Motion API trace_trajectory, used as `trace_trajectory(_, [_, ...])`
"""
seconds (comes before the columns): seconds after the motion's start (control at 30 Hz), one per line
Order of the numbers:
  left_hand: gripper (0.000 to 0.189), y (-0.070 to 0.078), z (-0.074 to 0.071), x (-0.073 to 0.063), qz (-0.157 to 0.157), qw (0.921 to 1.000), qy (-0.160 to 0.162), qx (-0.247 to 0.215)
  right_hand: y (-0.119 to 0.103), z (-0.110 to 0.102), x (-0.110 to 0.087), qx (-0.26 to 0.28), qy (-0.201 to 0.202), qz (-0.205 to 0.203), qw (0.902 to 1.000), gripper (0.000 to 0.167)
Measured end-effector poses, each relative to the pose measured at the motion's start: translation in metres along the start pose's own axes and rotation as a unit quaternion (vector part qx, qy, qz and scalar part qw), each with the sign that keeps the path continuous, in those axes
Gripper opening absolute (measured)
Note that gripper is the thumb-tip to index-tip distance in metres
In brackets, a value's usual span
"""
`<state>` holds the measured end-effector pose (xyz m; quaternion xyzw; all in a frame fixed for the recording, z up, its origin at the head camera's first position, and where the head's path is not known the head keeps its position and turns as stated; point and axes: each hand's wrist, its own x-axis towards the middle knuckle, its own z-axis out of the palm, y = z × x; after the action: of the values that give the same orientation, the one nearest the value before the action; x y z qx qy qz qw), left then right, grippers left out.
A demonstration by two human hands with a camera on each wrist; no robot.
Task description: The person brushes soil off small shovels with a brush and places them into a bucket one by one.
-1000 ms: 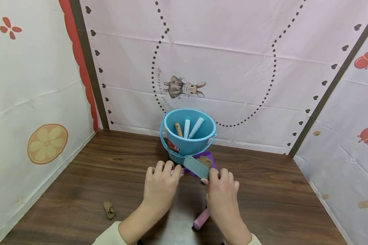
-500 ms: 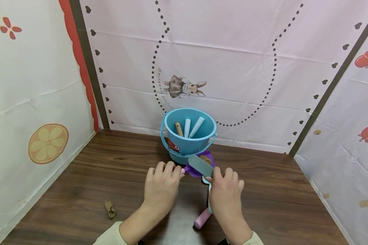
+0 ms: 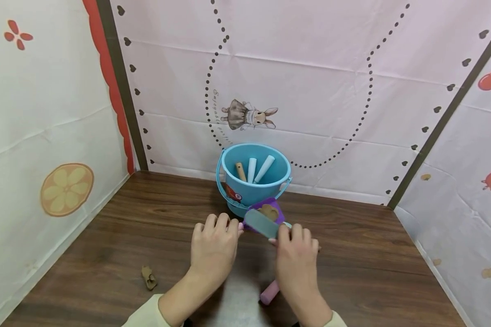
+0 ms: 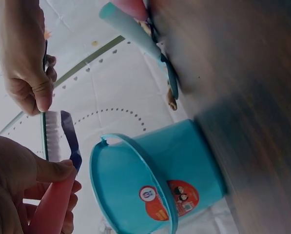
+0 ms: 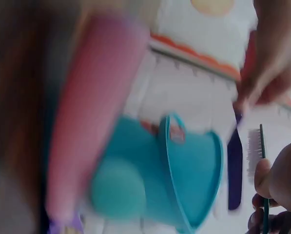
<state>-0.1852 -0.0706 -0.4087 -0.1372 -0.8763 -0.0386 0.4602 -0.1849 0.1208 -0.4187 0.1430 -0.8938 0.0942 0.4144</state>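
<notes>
My left hand (image 3: 213,247) grips the pink handle (image 4: 52,207) of a small purple toy shovel (image 3: 279,210), raised in front of the bucket. On its blade shows a brown piece with a scalloped outline (image 3: 269,211). My right hand (image 3: 297,261) pinches a brush (image 3: 262,222) with a grey-green back and pale bristles (image 4: 52,134). In the left wrist view the bristles face the shovel blade, close beside it. Seen from the head, the brush overlaps the blade and hides part of it.
Behind the hands stands a blue bucket (image 3: 253,193) holding several handled tools. A pink-handled tool (image 3: 269,292) lies near my right wrist, beside a teal-handled tool (image 4: 130,29). A small brown lump (image 3: 149,278) sits at the left of the wooden table (image 3: 364,263).
My right hand has moved the brush a little right and then back left over the shovel blade. My left hand keeps its hold, and the shovel has shifted only slightly.
</notes>
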Motion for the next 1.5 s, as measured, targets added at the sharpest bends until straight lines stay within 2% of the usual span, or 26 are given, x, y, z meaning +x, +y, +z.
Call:
trace_trajectory(0.1, [0.025,0.0,-0.002,0.001,-0.002,1.0,-0.003,-0.003,-0.009,0.005,-0.005,-0.015,0.009,-0.023,0.9996,0.035])
trace_trajectory(0.23, [0.025,0.001,-0.003,0.001,0.002,1.0,0.008,0.001,-0.008,0.011,-0.006,-0.02,0.018,-0.014,0.9995,0.032])
trace_trajectory(0.33, [0.033,0.001,-0.002,0.0,0.001,0.9996,0.025,0.009,-0.001,0.012,-0.002,-0.014,0.024,0.001,0.9996,0.028])
trace_trajectory(0.47, [0.038,0.001,-0.002,0.0,0.002,0.9992,0.033,0.021,0.009,0.01,0.002,-0.008,0.025,0.02,0.9995,0.03])
trace_trajectory(0.57, [0.038,0.001,-0.001,0.0,0.001,0.9994,0.028,0.022,0.017,0.008,0.006,-0.006,0.02,0.028,0.9994,0.031])
trace_trajectory(0.77, [0.037,0.001,0.0,-0.001,0.003,0.9998,0.016,0.014,0.03,0.002,0.011,-0.008,0.016,0.079,0.9967,0.028])
trace_trajectory(0.83, [0.033,0.001,0.0,-0.001,0.004,0.9999,0.012,0.009,0.024,-0.001,0.01,0.003,0.017,0.071,0.9974,0.031])
trace_trajectory(1.0, [0.025,0.001,-0.002,0.0,0.002,0.9999,0.005,-0.011,-0.002,-0.001,0.002,0.028,0.017,-0.002,0.9995,0.037])
trace_trajectory(1.07, [0.025,0.001,-0.003,0.0,0.002,0.9998,0.004,-0.018,-0.006,0.0,-0.001,0.026,0.016,-0.008,0.9995,0.033])
trace_trajectory(1.2, [0.025,0.001,-0.006,-0.001,0.004,0.9998,0.003,-0.019,-0.002,0.004,0.0,0.022,0.017,0.017,0.9995,0.028])
trace_trajectory(1.33, [0.027,0.0,-0.006,-0.001,0.007,0.9998,0.005,-0.019,0.012,0.005,0.005,0.02,0.015,0.052,0.9983,0.031])
trace_trajectory(1.5, [0.025,-0.002,-0.004,-0.002,0.003,0.9996,0.003,-0.028,0.031,0.002,0.011,0.006,0.003,0.089,0.996,0.027])
